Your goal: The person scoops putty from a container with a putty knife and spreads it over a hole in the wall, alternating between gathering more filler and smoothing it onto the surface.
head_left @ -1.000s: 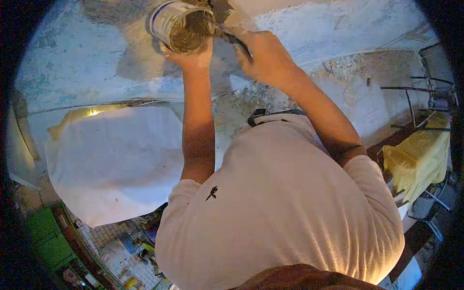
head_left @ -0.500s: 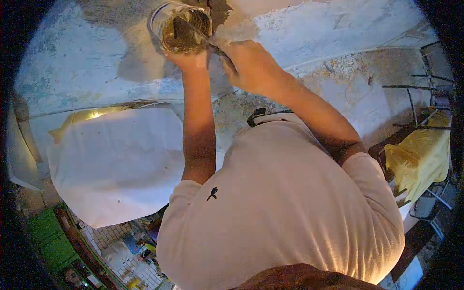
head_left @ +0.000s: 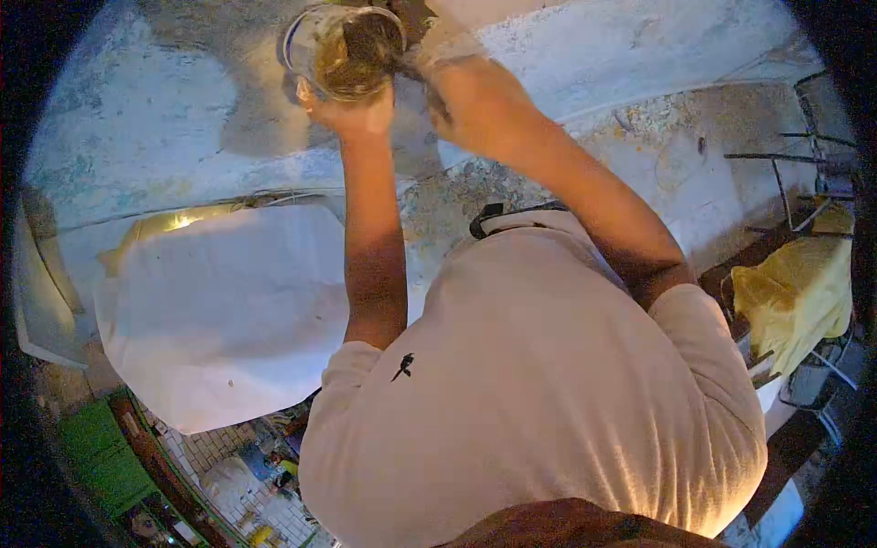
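At the top of the head view, my left hand (head_left: 352, 114) is wrapped round the base of a clear tub (head_left: 343, 55) with grey-brown material inside. The tub's open mouth faces the camera. Just right of it, my right hand (head_left: 480, 105) is closed on the dark handle of a tool (head_left: 440, 102). The tool's far end is blurred at the tub's right rim, so its shape cannot be made out. Behind both hands is a wall (head_left: 155, 100) with patchy blue-white paint and a grey damp-looking area.
A large white sheet (head_left: 228, 320) covers something at the left. At the right stand dark metal frames (head_left: 776, 192) and a yellow cloth (head_left: 799, 292). A green panel (head_left: 100, 457) and tiled floor (head_left: 215, 443) show at the lower left.
The tool's blade, earlier seen inside the tub, has moved toward the tub's right rim. My right hand has shifted slightly up, and the tub is turned a little.
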The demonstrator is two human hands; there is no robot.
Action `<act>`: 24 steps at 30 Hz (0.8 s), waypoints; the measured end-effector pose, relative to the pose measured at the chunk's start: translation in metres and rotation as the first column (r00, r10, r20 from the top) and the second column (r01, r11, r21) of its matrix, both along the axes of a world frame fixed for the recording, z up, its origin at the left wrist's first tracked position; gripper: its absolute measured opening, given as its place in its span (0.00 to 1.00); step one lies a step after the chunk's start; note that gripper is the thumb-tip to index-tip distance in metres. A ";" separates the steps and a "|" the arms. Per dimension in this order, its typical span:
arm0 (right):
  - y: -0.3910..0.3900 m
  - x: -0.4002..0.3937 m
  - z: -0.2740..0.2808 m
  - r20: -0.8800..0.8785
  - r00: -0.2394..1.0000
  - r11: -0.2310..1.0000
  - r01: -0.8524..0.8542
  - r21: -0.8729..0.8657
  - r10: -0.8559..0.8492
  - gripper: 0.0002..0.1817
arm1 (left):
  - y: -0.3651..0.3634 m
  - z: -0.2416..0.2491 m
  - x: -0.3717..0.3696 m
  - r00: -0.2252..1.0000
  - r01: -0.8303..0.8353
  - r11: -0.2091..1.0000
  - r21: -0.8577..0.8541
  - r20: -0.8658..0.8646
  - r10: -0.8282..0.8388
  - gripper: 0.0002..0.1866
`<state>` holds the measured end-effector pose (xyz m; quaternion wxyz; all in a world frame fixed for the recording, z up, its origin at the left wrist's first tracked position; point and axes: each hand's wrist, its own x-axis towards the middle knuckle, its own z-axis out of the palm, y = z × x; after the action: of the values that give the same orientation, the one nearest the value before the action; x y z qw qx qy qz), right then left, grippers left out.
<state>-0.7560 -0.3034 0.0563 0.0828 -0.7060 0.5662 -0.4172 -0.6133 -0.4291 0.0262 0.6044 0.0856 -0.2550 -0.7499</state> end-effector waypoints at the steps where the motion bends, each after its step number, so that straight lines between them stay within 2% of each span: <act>1: 0.000 0.001 -0.002 -0.011 1.000 1.000 -0.020 -0.021 0.020 0.20 | 0.003 0.001 -0.002 1.000 0.003 1.000 0.000 0.000 -0.003 0.43; 3: 0.000 -0.001 -0.002 0.033 0.997 0.998 -0.066 -0.006 0.066 0.21 | 0.012 0.002 -0.007 0.960 -0.165 0.943 -0.287 0.171 0.220 0.30; 4: -0.001 -0.002 -0.001 0.075 0.990 0.993 -0.117 0.005 0.116 0.21 | 0.002 -0.005 -0.005 0.952 -0.195 0.960 -0.201 0.198 0.235 0.31; 5: -0.001 -0.003 0.000 0.077 0.990 0.993 -0.118 0.006 0.117 0.21 | 0.000 -0.007 -0.003 0.951 -0.196 0.960 -0.200 0.199 0.236 0.31; 7: 0.001 -0.007 0.002 -0.156 0.986 0.998 0.056 0.031 -0.051 0.21 | 0.001 -0.007 -0.001 0.959 -0.150 0.983 -0.104 0.228 0.171 0.33; 8: 0.001 -0.007 0.001 -0.156 0.986 0.998 0.058 0.033 -0.052 0.21 | 0.001 -0.006 -0.002 0.962 -0.124 0.991 -0.055 0.238 0.134 0.36; 10: -0.001 -0.007 0.000 -0.143 0.989 0.998 -0.041 0.054 0.049 0.20 | 0.001 -0.001 -0.006 0.966 -0.067 0.997 0.039 0.253 0.055 0.43; 11: -0.001 -0.009 0.002 -0.141 0.989 0.998 -0.037 0.053 0.044 0.20 | 0.004 0.000 -0.006 0.966 -0.062 0.997 0.037 0.254 0.051 0.43; 13: 0.001 -0.012 0.007 -0.142 0.989 0.999 -0.042 -0.004 0.041 0.19 | 0.019 0.005 -0.007 0.987 -0.073 0.997 0.033 0.143 0.068 0.34; 14: 0.000 -0.012 0.005 -0.140 0.989 0.999 -0.041 -0.003 0.040 0.19 | 0.009 -0.016 -0.007 0.743 -0.225 0.850 -0.476 0.481 0.466 0.32; 15: -0.001 -0.012 0.001 -0.172 0.984 0.998 0.033 -0.050 -0.041 0.18 | 0.007 -0.015 -0.005 0.742 -0.224 0.851 -0.476 0.482 0.465 0.32; 16: -0.002 -0.012 -0.001 -0.199 0.972 0.990 0.105 -0.099 -0.123 0.17 | 0.003 -0.013 0.000 0.978 -0.016 0.966 -0.259 0.195 0.069 0.31; 17: -0.002 -0.010 -0.002 -0.199 0.972 0.990 0.105 -0.099 -0.123 0.17 | 0.000 -0.012 0.003 0.932 0.280 0.951 -0.131 -0.201 -0.302 0.31; 18: -0.001 -0.007 -0.002 -0.169 0.985 0.999 0.014 -0.035 -0.020 0.17 | -0.004 -0.017 0.002 0.932 0.280 0.951 -0.132 -0.201 -0.303 0.31; 19: 0.000 -0.005 0.000 -0.132 0.988 0.997 -0.079 0.025 0.081 0.16 | -0.007 -0.022 0.000 0.968 -0.043 0.962 -0.269 0.229 0.108 0.34; 20: 0.003 -0.005 0.003 -0.131 0.988 0.997 -0.077 0.024 0.080 0.16 | -0.010 -0.027 0.000 0.669 -0.258 0.821 -0.509 0.519 0.532 0.42; 21: 0.006 -0.007 0.009 -0.081 0.994 0.997 -0.069 0.023 0.070 0.16 | -0.008 -0.023 -0.001 0.668 -0.256 0.821 -0.510 0.521 0.532 0.42; 23: 0.006 -0.006 0.009 -0.030 0.998 0.998 -0.062 0.025 0.063 0.15 | -0.006 -0.016 -0.002 0.913 -0.210 0.964 -0.163 0.320 0.253 0.44; 24: 0.003 -0.004 0.005 -0.098 0.995 1.000 0.009 0.007 -0.009 0.14 | -0.005 -0.011 0.004 0.912 -0.212 0.964 -0.162 0.322 0.255 0.44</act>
<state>-0.7603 -0.3006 0.0608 0.0556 -0.7228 0.5743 -0.3802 -0.6098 -0.4345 0.0150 0.6408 0.2059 -0.3892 -0.6289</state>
